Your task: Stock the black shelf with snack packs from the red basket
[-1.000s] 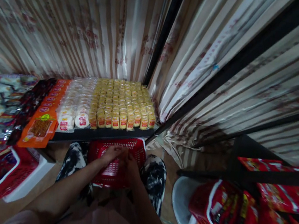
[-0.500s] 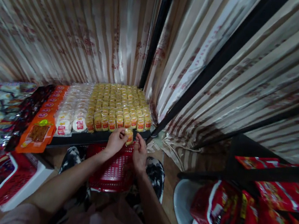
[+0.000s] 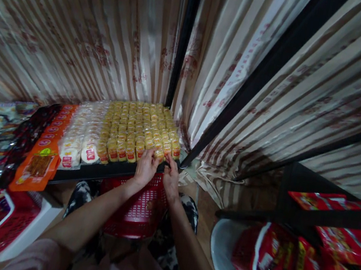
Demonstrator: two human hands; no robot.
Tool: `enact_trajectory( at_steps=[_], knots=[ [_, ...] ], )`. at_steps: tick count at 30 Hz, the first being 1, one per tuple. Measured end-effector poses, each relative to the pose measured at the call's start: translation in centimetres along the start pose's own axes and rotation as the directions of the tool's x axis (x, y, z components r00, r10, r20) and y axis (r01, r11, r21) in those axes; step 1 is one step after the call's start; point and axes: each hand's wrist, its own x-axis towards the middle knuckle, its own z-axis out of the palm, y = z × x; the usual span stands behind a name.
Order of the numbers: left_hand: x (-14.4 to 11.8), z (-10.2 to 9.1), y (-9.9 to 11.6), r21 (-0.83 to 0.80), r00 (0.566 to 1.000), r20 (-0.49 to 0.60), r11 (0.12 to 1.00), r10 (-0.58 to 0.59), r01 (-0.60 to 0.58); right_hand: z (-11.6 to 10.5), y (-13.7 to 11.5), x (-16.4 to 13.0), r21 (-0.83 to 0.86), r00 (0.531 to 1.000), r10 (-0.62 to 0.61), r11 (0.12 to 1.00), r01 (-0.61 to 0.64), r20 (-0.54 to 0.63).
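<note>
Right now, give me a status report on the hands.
Left hand and right hand at the shelf edge, pinching a small yellow snack packet. Red plastic basket below. Nothing blocking.

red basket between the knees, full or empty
Cannot tell. The red basket shows bare mesh, but both hands, left hand and right hand, hide part of it.

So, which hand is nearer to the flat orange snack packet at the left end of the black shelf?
Left. The left hand is at the shelf's front edge, well right of the flat orange snack packet; the right hand is farther right still.
</note>
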Motion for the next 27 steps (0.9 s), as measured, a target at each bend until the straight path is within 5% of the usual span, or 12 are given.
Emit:
enact_trajectory(
  at_steps=[7, 18, 27],
  knots=[
    [0.0, 0.3, -0.2, 0.084, 0.998, -0.03, 0.995, 0.05, -0.047, -0.2, -0.4, -0.3, 0.002, 1.0, -0.002, 1.0, 0.002, 0.002],
    [-0.5, 0.7, -1.0, 0.232, 0.994, 0.033, 0.967, 0.104, -0.109, -0.2, -0.8, -1.0, -0.129, 0.984, -0.172, 0.978, 0.165, -0.05],
    [-1.1, 1.3, -2.6, 0.266, 0.974, 0.032, 0.938, 0.224, -0.224, 0.4, 0.0, -1.8, -0.264, 0.95, -0.31, 0.914, 0.307, 0.033]
  ],
)
